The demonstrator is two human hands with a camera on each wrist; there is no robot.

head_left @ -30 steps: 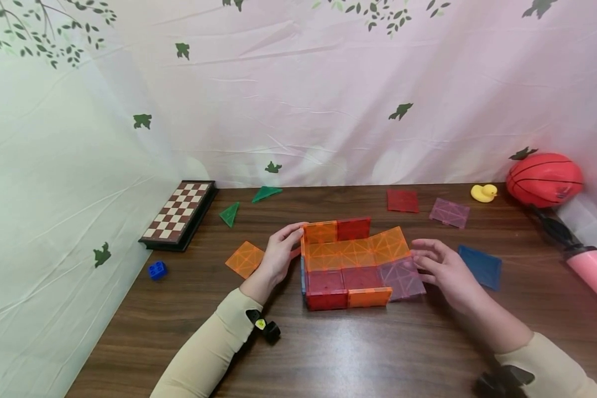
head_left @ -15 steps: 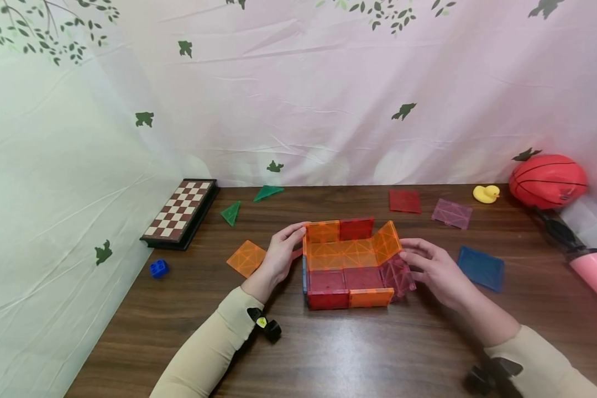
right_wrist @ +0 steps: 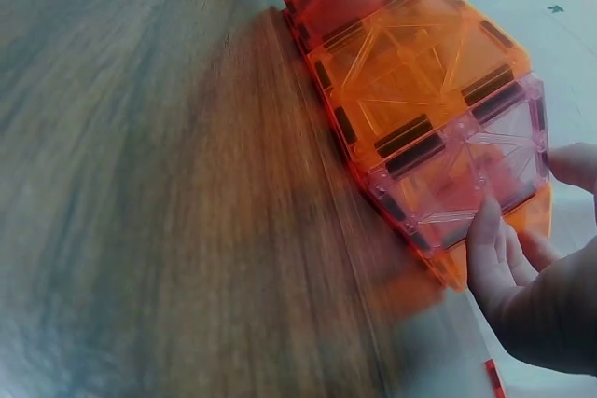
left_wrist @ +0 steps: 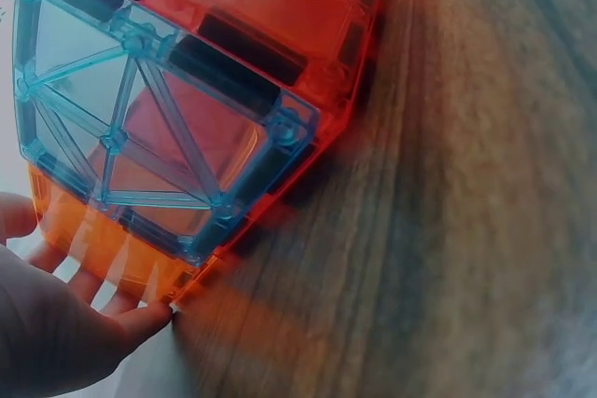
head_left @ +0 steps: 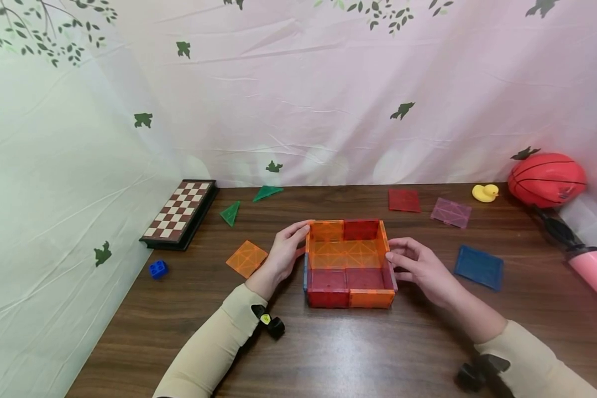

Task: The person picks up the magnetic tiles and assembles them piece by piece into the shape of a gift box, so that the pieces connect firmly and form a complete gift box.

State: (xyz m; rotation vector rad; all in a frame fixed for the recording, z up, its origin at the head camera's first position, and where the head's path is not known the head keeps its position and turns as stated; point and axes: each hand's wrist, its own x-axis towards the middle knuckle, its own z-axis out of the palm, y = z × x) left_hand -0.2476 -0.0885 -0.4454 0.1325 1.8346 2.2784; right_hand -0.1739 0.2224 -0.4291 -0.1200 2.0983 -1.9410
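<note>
Your right hand (head_left: 420, 268) presses straight fingers flat against the right wall of the tile box (head_left: 349, 264), which stands mid-table (head_left: 328, 354). Your left hand (head_left: 281, 255) rests open-fingered against its left wall, fingertips at the far corner. Beyond lie a loose orange tile (head_left: 246, 258), a blue tile (head_left: 479, 267) and, farther off, a chessboard (head_left: 179, 213).

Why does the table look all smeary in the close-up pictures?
Left wrist view: the table wood is streaked with blur, while the blue tile stays sharp. Right wrist view: the same smear, with the pink tile clear. Head view: everything is sharp and evenly lit.
</note>
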